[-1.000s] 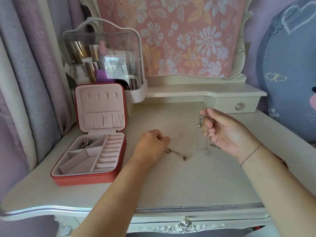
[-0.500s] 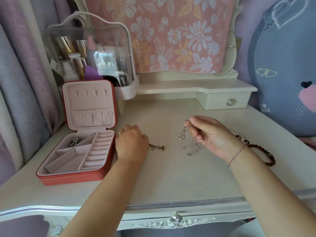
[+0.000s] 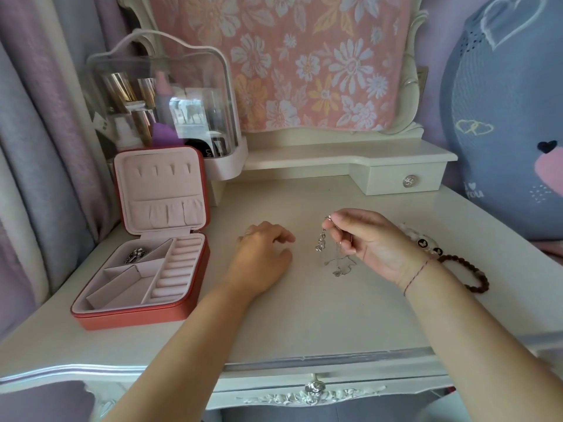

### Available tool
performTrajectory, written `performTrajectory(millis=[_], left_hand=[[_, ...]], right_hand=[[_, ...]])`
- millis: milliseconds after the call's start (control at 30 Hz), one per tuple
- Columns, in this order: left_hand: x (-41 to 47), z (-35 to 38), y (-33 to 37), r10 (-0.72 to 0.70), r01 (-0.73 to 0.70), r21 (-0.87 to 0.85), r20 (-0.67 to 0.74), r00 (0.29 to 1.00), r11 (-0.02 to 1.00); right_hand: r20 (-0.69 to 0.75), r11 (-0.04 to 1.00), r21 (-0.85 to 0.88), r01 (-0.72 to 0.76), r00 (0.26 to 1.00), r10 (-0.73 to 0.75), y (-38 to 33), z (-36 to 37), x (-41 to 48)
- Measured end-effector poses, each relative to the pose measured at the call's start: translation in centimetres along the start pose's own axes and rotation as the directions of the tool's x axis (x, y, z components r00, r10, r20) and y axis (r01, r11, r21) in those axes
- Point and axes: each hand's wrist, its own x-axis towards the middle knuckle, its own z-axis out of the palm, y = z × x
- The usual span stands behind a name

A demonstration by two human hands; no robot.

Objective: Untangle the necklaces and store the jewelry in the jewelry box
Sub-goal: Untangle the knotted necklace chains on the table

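An open red jewelry box (image 3: 137, 319) with pink lining stands at the left of the dressing table, with a silver piece (image 3: 135, 255) in its back-left compartment. My right hand (image 3: 374, 248) pinches a thin silver necklace (image 3: 320, 243) between thumb and fingertips. Its pendant hangs just above the table and the rest of the chain lies pooled beneath. My left hand (image 3: 262, 257) rests palm down between the box and the necklace, fingers loosely curled, a ring on one finger. The gold chain is out of sight, and whether this hand holds it is hidden.
A dark beaded bracelet (image 3: 470, 274) and a white beaded one (image 3: 422, 242) lie behind my right wrist. A clear cosmetics case (image 3: 164, 102) stands behind the box. At the back right is a small drawer (image 3: 405, 181), with a plush cushion (image 3: 502, 117) right of it.
My left hand loosened from a fist and shifted right over the gold chain, which no longer shows. My right hand still holds the silver necklace up, apart from the gold one.
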Motion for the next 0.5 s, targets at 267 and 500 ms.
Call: performTrajectory(millis=[267,500], left_hand=[[1.6,-1.5,4.0,-0.027,0.220,-0.462,0.389,0.921,0.859],[2.6,-1.2,2.5,-0.161,0.257,-0.770,0.200,0.966,0.584]], right_hand=[[0.014,1.000,-0.017,-0.001,1.000,0.001,-0.1,0.3,0.3],[-0.095,0.995,-0.097,0.022,0.995,-0.032,0.2,-0.2,0.5]])
